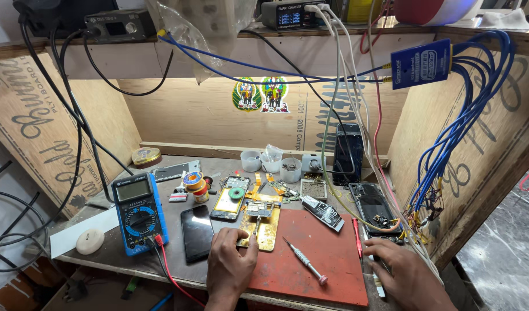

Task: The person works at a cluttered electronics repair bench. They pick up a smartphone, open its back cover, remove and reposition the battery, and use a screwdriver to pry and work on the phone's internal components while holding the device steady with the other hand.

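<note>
My left hand rests on the near edge of the bench, its fingertips pressing the lower end of a gold-coloured opened phone frame that lies partly on a red work mat. My right hand lies at the mat's right edge, fingers curled over a dark opened phone and some cables; whether it grips anything is unclear. A small screwdriver with a pink cap lies on the mat between my hands.
A blue multimeter with red and black leads stands at left, next to a black phone. Another opened phone, solder spools, small white cups and a tin sit behind. Blue cable bundles hang at right.
</note>
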Motion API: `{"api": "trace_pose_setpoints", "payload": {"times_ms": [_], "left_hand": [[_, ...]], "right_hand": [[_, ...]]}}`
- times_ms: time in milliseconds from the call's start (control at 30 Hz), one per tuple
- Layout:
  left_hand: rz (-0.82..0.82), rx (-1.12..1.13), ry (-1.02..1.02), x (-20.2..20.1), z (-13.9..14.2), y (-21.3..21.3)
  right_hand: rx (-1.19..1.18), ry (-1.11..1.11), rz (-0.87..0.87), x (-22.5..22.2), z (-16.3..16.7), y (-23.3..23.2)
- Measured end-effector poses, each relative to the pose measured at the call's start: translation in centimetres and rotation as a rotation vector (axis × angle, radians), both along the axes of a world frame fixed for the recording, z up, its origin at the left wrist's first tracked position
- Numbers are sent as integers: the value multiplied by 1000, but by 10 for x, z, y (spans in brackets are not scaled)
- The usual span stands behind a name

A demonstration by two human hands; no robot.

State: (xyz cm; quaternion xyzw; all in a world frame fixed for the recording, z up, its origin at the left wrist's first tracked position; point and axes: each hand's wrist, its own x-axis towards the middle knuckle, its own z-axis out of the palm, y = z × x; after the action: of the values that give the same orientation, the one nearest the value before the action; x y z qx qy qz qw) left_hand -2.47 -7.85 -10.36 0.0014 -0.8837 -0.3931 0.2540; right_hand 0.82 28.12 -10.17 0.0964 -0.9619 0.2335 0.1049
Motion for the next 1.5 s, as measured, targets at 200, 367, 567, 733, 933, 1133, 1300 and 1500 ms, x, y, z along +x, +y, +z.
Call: {"api": "trace_pose_setpoints", "payload": {"times_ms": [200,367,567,733,933,1133,1300,1500], "left_hand": [[-6,7,21,0,0,0],[-1,15,27,-1,-3,-2],[-4,-4,24,-5,-6,-4],[-1,6,44,-5,-5,-4],[5,5,47,-6,-8,-5],[8,0,60,-7,-9,-3],[10,3,75,-8,-9,-2],[14,10,-15,-6,0,3]], "right_hand": [[-3,170,-45,3,3,1],[63,-51,-208,4,5,-10],[-7,-98,-248,-2,2,-12],[25,73,32,-9,-5,-2],[59,-126,-36,-11,-5,-4],[106,-84,16,-2,10,-10],[27,-30,4,5,5,-10],[-48,332,274,7,11,-3]]}}
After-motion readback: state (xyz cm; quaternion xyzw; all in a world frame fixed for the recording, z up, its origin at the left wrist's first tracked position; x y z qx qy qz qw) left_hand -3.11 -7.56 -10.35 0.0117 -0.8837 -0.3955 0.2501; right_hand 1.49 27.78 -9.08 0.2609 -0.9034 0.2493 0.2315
